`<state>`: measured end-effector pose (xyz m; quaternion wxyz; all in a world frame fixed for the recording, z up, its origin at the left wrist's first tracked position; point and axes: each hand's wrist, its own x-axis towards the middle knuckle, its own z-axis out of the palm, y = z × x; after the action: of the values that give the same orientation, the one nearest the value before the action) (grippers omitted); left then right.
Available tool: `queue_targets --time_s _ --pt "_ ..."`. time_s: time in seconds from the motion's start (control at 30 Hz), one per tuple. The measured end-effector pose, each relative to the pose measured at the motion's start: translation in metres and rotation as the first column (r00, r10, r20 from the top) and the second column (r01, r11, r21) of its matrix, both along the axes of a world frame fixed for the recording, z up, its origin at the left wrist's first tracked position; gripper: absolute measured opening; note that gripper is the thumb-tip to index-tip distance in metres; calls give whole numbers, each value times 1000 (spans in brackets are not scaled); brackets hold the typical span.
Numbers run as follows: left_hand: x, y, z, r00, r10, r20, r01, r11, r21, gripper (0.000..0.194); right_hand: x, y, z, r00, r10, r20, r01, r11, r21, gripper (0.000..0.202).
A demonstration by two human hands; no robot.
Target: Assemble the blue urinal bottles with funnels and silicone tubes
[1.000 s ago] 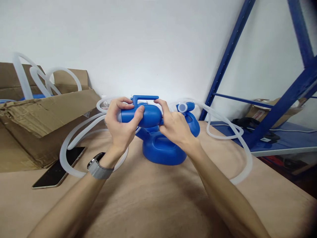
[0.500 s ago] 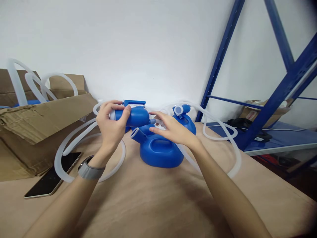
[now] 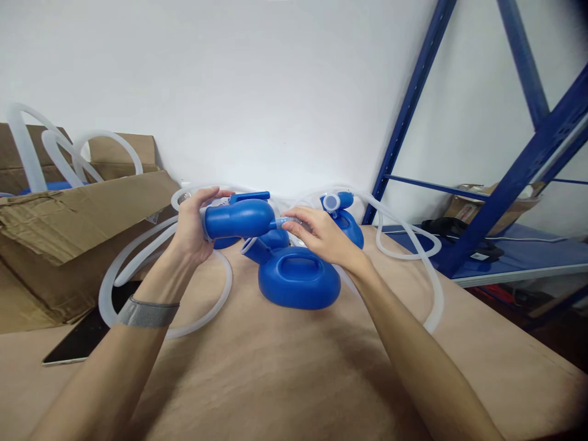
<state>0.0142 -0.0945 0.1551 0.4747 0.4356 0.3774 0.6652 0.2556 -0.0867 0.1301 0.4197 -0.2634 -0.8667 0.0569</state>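
Note:
My left hand [image 3: 195, 223] holds a blue bulb-shaped plastic piece [image 3: 241, 218] by its wide left end, palm behind the rim. A blue bar-like part [image 3: 250, 196] shows along its top. The piece lies sideways, narrow end to the right. There my right hand [image 3: 315, 229] pinches a clear tube end [image 3: 288, 222] on the narrow tip; how far the two overlap is hard to tell. Below, a blue jug [image 3: 299, 278] with a handle and open spout stands on the table [image 3: 285, 380]. Another blue jug [image 3: 350, 229] with a capped top is behind my right hand.
At the left stands an open cardboard box [image 3: 92, 214] with pale hoses [image 3: 27, 147] rising from it. A black phone [image 3: 76, 337] lies beside it. Looped hoses [image 3: 225, 288] spread over both sides of the table. A blue metal shelf [image 3: 519, 254] is on the right.
My left hand has turned and slid to the wide end of the blue piece, its fingers now behind it. The piece has shifted slightly left. My right fingers have closed on the tube end.

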Motion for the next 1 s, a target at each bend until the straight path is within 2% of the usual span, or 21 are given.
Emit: queue_targets --time_s 0.17,0.3,0.37,0.43,0.5,0.6,0.73,0.8,0.87,0.93,1.0 --pt "5 9 -12 1000 -2 24 1 1000 22 32 -5 -13 7 998 -32 56 25 992 126 22" --pt "12 7 -15 997 13 79 -13 1000 9 32 -3 -23 14 984 -134 118 104 967 232 29" --pt "14 4 -15 995 19 97 -23 999 37 31 2 -22 16 970 -177 169 140 967 211 29" --pt "14 2 -15 995 -5 101 -2 998 63 30 9 -18 16 967 -156 199 131 982 134 27" --pt "12 0 -13 992 -79 98 73 995 65 34 15 -13 16 975 -122 186 112 992 61 27" --pt "9 -2 -9 964 -229 132 227 973 27 41 23 -11 18 981 -123 148 119 992 33 30" --pt "8 -3 -6 937 -256 237 277 959 -60 26 28 -9 18 979 -117 169 111 993 47 32" --pt "7 -3 -5 947 -261 190 286 951 -119 32 28 -4 14 982 -125 145 117 991 62 30" --pt "4 -3 -6 942 -324 85 335 923 -192 46 28 1 9 986 -135 95 129 990 63 29" --pt "0 -3 -6 910 -415 -15 399 884 -245 52 28 7 4 989 -137 63 134 990 51 29" --pt "-3 -2 -6 878 -468 -99 435 868 -241 51 29 11 2 987 -143 74 139 988 62 29"
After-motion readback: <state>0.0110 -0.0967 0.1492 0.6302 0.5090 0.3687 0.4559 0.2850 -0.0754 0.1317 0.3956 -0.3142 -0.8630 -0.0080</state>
